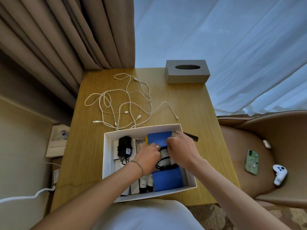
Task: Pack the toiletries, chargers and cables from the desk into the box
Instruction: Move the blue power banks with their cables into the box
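Head view shows both hands working low inside the white box (107,156). The left hand (147,157) and the right hand (181,151) meet over a black cable (163,164) in the middle of the box, beside a blue pouch (159,138). Fingers of both hands are curled down, but it cannot be told if they pinch the cable or only press it.

One risk is that the black cable springs up again when the hands let go, since it looks loosely coiled. Another risk: the white cables (119,105) lie tangled on the desk (191,105), well apart from both hands, with loops touching the far wall of the box. Pulling one end would probably drag the whole knot. A black comb (191,136) rests over the right rim and could slip out.
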`<move>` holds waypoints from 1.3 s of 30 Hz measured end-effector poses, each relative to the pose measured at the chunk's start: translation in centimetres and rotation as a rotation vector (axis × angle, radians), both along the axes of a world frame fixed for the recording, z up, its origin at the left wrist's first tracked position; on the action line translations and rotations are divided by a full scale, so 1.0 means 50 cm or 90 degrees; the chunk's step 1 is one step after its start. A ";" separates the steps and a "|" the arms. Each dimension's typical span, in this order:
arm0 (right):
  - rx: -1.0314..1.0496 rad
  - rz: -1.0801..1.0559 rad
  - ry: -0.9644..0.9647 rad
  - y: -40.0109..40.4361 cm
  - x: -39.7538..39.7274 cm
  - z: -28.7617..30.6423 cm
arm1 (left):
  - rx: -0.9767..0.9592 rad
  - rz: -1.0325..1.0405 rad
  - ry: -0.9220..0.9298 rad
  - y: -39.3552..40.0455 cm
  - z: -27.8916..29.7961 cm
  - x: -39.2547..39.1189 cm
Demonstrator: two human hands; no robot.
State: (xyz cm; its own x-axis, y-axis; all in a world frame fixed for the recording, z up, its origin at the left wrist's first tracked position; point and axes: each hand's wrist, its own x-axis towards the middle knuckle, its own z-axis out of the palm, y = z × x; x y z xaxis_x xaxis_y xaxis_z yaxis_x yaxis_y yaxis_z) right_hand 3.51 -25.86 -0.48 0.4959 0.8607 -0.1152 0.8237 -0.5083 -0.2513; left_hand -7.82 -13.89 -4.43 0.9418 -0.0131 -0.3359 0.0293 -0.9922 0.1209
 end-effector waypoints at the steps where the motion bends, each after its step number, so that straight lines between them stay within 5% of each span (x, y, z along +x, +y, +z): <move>1: 0.062 -0.022 0.019 -0.003 0.008 0.008 | -0.005 -0.003 -0.015 0.002 0.003 -0.001; 7: 0.344 -0.318 0.204 -0.010 0.121 0.007 | -0.137 0.095 -0.203 0.052 0.051 -0.025; 13: 0.117 -0.357 0.210 -0.039 0.211 -0.126 | -0.203 0.256 -0.304 0.097 0.079 -0.016; 20: 0.026 -0.309 0.127 -0.050 0.219 -0.223 | -0.155 0.311 -0.362 0.117 0.080 -0.010; 26: 0.011 -0.283 0.109 -0.047 0.219 -0.238 | -0.131 0.395 -0.341 0.168 0.075 -0.019; 30: 0.015 -0.324 0.199 -0.047 0.221 -0.229 | -0.147 0.439 -0.275 0.204 0.061 -0.041; 35: 0.147 -0.428 0.386 -0.048 0.219 -0.176 | -0.149 0.463 -0.159 0.225 0.045 -0.062; 39: 0.315 -0.481 0.489 -0.055 0.191 -0.067 | -0.113 0.443 -0.190 0.219 0.035 -0.066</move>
State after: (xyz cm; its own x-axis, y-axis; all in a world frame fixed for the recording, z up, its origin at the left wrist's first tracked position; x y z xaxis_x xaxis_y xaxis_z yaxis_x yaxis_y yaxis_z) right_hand 13.06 -28.59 -3.86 0.8435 0.4141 -0.3421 -0.0966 -0.5096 -0.8549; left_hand -11.11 -2.95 -2.69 0.8030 0.5848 -0.1148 0.5798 -0.7221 0.3774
